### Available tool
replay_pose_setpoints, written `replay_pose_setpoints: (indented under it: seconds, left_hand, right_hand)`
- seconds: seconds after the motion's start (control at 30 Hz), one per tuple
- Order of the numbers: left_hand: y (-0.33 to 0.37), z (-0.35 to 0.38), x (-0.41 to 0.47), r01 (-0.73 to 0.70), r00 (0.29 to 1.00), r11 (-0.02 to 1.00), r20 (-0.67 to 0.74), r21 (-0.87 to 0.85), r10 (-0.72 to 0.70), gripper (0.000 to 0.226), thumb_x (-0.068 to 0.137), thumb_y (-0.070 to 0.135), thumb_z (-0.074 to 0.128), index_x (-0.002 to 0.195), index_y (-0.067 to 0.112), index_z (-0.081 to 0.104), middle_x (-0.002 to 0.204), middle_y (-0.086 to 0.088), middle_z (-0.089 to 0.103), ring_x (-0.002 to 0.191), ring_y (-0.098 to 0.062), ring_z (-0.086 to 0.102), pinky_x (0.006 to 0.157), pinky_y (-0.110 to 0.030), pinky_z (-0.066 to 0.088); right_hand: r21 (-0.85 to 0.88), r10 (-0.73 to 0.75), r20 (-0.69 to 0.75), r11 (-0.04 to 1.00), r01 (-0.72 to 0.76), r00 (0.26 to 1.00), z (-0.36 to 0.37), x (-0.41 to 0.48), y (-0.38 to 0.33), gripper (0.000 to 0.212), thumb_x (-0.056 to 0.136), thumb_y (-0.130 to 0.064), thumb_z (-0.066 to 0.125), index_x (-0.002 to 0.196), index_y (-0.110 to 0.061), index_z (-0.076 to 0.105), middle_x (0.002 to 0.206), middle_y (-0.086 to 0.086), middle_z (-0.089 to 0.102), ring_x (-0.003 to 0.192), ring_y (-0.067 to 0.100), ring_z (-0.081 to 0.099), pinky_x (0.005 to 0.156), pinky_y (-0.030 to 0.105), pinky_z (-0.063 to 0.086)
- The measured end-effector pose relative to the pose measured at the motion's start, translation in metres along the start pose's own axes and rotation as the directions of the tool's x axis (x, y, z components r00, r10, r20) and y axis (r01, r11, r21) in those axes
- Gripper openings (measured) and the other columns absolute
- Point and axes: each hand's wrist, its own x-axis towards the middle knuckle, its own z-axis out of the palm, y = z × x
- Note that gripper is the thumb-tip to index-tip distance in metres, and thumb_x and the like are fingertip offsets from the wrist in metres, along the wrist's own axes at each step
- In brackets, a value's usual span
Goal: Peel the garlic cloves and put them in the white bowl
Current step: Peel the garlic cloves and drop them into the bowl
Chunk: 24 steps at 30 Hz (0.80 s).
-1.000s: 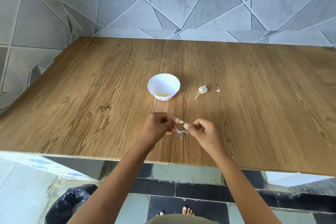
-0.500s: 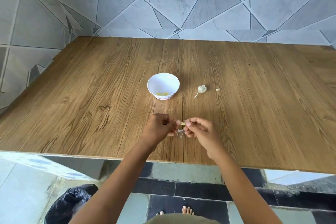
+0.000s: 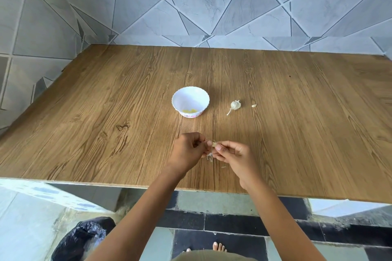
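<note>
Garlic clove [image 3: 214,144] pinched between both grips just above tabletop [image 3: 106,112], long axis apparently left-right. Left grip [image 3: 187,150] curled on one end; right grip [image 3: 233,154] nipping the other. White bowl [image 3: 188,96] straight ahead, nearer left grip.

A brown wood-grain tabletop [image 3: 106,133] runs back to a wall of grey marble-veined tiles [image 3: 212,2] cut in triangles with dark grout lines. Below the table's near edge, a crumpled black plastic bag [image 3: 84,237] sits at lower left on a floor of black and pale grey-green tiles [image 3: 233,223].
</note>
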Motion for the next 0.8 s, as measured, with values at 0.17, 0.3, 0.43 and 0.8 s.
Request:
replay_pose_setpoints:
  seconds: [0.17, 0.3, 0.43, 0.8]
  left_hand:
    - [0.003, 0.001, -0.003, 0.070, 0.996, 0.992, 0.056, -0.105, -0.064, 0.012, 0.090, 0.003, 0.060, 0.079, 0.005, 0.064, 0.069, -0.008, 0.066, 0.057, -0.009, 0.064, 0.056, -0.016, 0.051]
    - [-0.002, 0.008, -0.002, 0.003, 0.994, 0.996, -0.111, 0.088, 0.007, 0.013, 0.087, 0.010, 0.067, 0.074, 0.006, 0.066, 0.065, -0.006, 0.067, 0.061, -0.019, 0.064, 0.058, -0.023, 0.052]
    - [-0.004, 0.011, -0.004, -0.119, 0.962, 0.945, -0.201, 0.305, 0.186, 0.012, 0.083, 0.015, 0.070, 0.074, 0.007, 0.068, 0.061, 0.005, 0.062, 0.060, -0.014, 0.059, 0.058, -0.017, 0.044]
    - [-0.006, -0.002, 0.000, -0.162, 0.971, 0.883, -0.088, 0.440, 0.222, 0.008, 0.080, 0.019, 0.074, 0.079, 0.011, 0.072, 0.081, 0.005, 0.062, 0.063, -0.011, 0.058, 0.066, -0.026, 0.050]
  right_hand:
    - [-0.044, -0.012, -0.017, 0.999, 0.011, 1.000, -0.002, 0.001, 0.006, 0.012, 0.084, -0.001, 0.064, 0.094, -0.006, 0.070, 0.072, -0.003, 0.072, 0.073, 0.010, 0.070, 0.067, 0.017, 0.054]
    - [-0.287, -0.233, -0.128, 0.939, 0.189, 0.964, 0.004, -0.001, 0.012, 0.014, 0.083, -0.004, 0.069, 0.097, -0.005, 0.071, 0.081, -0.003, 0.072, 0.075, 0.008, 0.070, 0.067, 0.018, 0.055]
    - [-0.386, -0.351, -0.157, 0.882, 0.270, 0.923, 0.005, -0.001, 0.014, 0.015, 0.081, -0.003, 0.070, 0.094, -0.012, 0.073, 0.083, -0.004, 0.072, 0.075, 0.006, 0.069, 0.069, 0.021, 0.056]
    - [0.133, 0.036, -0.133, 0.991, -0.018, 0.990, -0.001, -0.004, -0.001, 0.017, 0.078, 0.001, 0.071, 0.086, -0.013, 0.072, 0.080, 0.001, 0.073, 0.076, 0.012, 0.070, 0.066, 0.015, 0.052]
